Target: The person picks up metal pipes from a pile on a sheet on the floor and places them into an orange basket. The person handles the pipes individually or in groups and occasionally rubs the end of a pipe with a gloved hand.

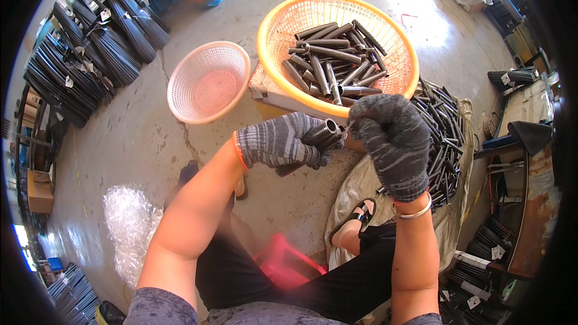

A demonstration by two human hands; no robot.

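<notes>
My left hand (274, 140), in a grey striped knit glove, is closed around short dark metal tubes (324, 135), their open ends facing right. Beside those ends is my right hand (394, 144), gloved the same way. Its fingers are curled in, and what they pinch, if anything, is hidden. Just beyond both hands, a large yellow-orange plastic basket (265, 63) holds many loose tubes (335, 54) of the same kind. It rests on a box (283, 101).
A smaller pink basket (208, 81) stands on the floor to the left. A heap of tubes (442, 138) lies on a pale sheet (355, 192) at right. Bundled long rods (78, 63) stand at far left. Clear plastic wrap (129, 222) lies near my left arm.
</notes>
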